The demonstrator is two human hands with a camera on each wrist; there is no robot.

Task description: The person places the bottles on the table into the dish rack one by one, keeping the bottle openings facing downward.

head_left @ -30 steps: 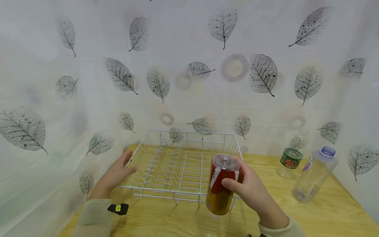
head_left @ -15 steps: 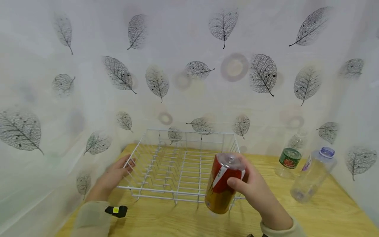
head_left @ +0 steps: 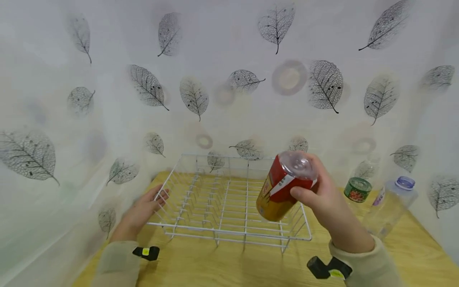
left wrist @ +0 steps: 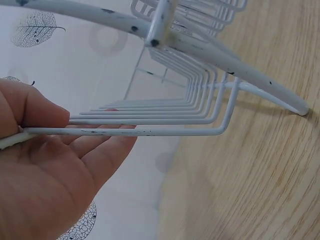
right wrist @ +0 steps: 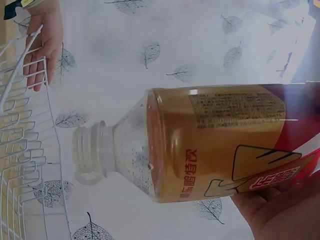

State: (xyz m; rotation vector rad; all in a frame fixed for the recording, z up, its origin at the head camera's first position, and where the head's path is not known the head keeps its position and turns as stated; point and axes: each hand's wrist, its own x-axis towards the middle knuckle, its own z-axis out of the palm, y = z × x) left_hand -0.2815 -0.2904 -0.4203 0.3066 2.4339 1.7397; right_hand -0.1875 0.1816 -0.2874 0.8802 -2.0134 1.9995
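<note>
Right hand [head_left: 328, 201] grips upturned bottle [head_left: 277, 189], long axis slanting down-left toward rack [head_left: 246, 232] (left hand [head_left: 141, 209], farther off, pinches rack's side).

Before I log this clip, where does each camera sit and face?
Head: worn on the head, facing forward and down at the rack and bottle; the left hand and right hand show.
Left wrist: worn there, facing the rack; the left hand shows.
Right wrist: worn there, facing the bottle; part of the right hand shows, the left hand beyond.
Head and right wrist share rack, bottle and both hands.
</note>
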